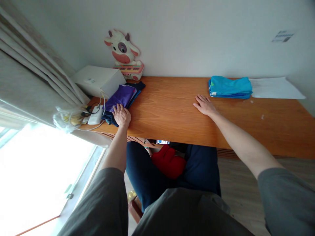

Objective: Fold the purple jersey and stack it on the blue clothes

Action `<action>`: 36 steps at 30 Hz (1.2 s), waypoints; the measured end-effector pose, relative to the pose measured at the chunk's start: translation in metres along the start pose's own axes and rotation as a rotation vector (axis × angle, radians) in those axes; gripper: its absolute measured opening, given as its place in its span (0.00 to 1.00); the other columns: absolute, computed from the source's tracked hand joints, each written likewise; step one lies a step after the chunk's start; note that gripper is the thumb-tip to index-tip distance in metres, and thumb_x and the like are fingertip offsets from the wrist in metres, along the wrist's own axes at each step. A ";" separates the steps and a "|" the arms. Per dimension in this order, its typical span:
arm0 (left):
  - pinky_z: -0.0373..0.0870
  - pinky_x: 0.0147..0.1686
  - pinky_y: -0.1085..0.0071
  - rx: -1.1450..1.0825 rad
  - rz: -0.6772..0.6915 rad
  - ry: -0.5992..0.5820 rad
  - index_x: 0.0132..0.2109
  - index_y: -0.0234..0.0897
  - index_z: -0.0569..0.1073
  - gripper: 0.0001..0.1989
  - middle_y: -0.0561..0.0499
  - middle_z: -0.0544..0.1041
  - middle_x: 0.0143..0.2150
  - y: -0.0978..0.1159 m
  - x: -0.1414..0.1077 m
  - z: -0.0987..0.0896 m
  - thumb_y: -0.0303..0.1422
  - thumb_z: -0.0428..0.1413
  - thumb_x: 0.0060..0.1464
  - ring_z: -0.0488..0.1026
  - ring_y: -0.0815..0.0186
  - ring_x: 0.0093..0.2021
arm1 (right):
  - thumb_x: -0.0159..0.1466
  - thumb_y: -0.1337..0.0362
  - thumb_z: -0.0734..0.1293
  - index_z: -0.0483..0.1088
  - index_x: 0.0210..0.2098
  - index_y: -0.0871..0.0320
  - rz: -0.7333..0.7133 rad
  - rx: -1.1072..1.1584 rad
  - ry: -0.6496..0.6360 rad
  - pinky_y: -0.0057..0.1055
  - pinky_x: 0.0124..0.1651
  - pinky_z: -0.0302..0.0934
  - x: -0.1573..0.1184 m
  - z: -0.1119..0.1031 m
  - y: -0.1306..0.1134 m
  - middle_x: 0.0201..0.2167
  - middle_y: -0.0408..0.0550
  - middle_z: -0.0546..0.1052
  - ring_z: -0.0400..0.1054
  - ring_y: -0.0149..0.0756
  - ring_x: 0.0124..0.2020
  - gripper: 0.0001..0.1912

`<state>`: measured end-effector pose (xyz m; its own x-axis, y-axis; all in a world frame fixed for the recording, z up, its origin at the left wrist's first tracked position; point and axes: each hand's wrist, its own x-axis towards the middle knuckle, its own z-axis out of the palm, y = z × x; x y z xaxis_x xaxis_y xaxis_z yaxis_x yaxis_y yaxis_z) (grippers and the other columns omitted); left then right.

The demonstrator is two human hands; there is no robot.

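Note:
My left hand (pixel 121 115) rests with fingers spread on the near edge of a pile of folded dark clothes (pixel 110 118), partly over a purple folded garment (pixel 120 95) on top. Palm down, my right hand (pixel 205 105) lies flat on the wooden desk (pixel 169 108), fingers stretched out, holding nothing. Just beyond its fingertips, to the right, sits a stack of folded blue cloth (pixel 230 87), bright turquoise on top; the hand is apart from it.
Left of the clothes are a white box (pixel 100 78), a white power adapter (pixel 95 115) with cables, and a clear plastic bag (pixel 70 118). A cow-shaped toy keyboard (pixel 126 54) stands against the wall. White paper (pixel 275 88) lies at right. A red item (pixel 169 162) is below the desk.

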<state>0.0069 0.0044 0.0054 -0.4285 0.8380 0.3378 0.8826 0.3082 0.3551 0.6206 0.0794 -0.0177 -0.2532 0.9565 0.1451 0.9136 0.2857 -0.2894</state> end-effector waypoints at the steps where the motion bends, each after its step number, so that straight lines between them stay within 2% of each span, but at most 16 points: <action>1: 0.52 0.89 0.32 0.001 0.001 -0.002 0.85 0.24 0.70 0.36 0.32 0.65 0.89 0.001 -0.001 -0.001 0.34 0.45 0.79 0.56 0.35 0.91 | 0.82 0.36 0.55 0.57 0.92 0.54 0.001 -0.005 -0.003 0.64 0.94 0.43 0.000 0.000 0.000 0.92 0.54 0.57 0.49 0.58 0.93 0.48; 9: 0.51 0.90 0.33 0.011 0.026 -0.004 0.86 0.23 0.68 0.37 0.31 0.63 0.90 0.000 -0.004 -0.002 0.33 0.47 0.76 0.54 0.36 0.92 | 0.83 0.38 0.55 0.58 0.91 0.59 0.005 -0.036 -0.019 0.62 0.94 0.42 0.002 0.000 0.001 0.92 0.57 0.55 0.48 0.57 0.93 0.48; 16: 0.51 0.90 0.33 0.003 0.063 -0.011 0.86 0.22 0.67 0.38 0.31 0.64 0.90 -0.005 -0.003 -0.001 0.30 0.48 0.74 0.54 0.35 0.92 | 0.82 0.38 0.55 0.56 0.92 0.57 0.015 -0.023 -0.032 0.63 0.94 0.42 -0.002 -0.007 -0.007 0.92 0.54 0.55 0.47 0.58 0.93 0.48; 22: 0.48 0.91 0.35 -0.022 0.055 -0.045 0.86 0.22 0.66 0.39 0.32 0.63 0.90 -0.005 -0.003 -0.002 0.27 0.48 0.72 0.52 0.39 0.93 | 0.82 0.36 0.54 0.56 0.92 0.54 0.015 0.003 -0.023 0.64 0.94 0.42 -0.003 -0.009 -0.009 0.92 0.53 0.57 0.48 0.58 0.93 0.48; 30: 0.47 0.92 0.39 -0.073 0.083 -0.051 0.84 0.24 0.70 0.40 0.34 0.68 0.88 -0.008 -0.003 -0.002 0.22 0.47 0.69 0.54 0.44 0.93 | 0.82 0.39 0.56 0.57 0.91 0.60 0.020 -0.028 -0.029 0.61 0.94 0.42 -0.001 -0.005 -0.006 0.92 0.57 0.55 0.47 0.57 0.93 0.48; 33: 0.48 0.92 0.42 -0.078 0.087 -0.047 0.83 0.22 0.70 0.40 0.31 0.71 0.86 -0.006 -0.004 -0.003 0.21 0.47 0.67 0.56 0.45 0.92 | 0.82 0.39 0.56 0.57 0.91 0.58 0.017 -0.018 -0.022 0.62 0.94 0.42 -0.001 -0.006 -0.007 0.92 0.55 0.56 0.48 0.57 0.93 0.48; 36: 0.49 0.92 0.44 -0.073 0.099 -0.051 0.85 0.23 0.66 0.43 0.31 0.71 0.86 -0.005 -0.005 -0.005 0.20 0.48 0.65 0.57 0.48 0.92 | 0.82 0.38 0.56 0.57 0.92 0.55 0.008 -0.006 -0.012 0.64 0.94 0.43 -0.001 -0.006 -0.006 0.92 0.53 0.57 0.49 0.57 0.93 0.47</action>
<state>0.0039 -0.0037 0.0067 -0.3276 0.8851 0.3305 0.9030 0.1903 0.3853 0.6170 0.0762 -0.0108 -0.2491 0.9595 0.1316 0.9177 0.2772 -0.2846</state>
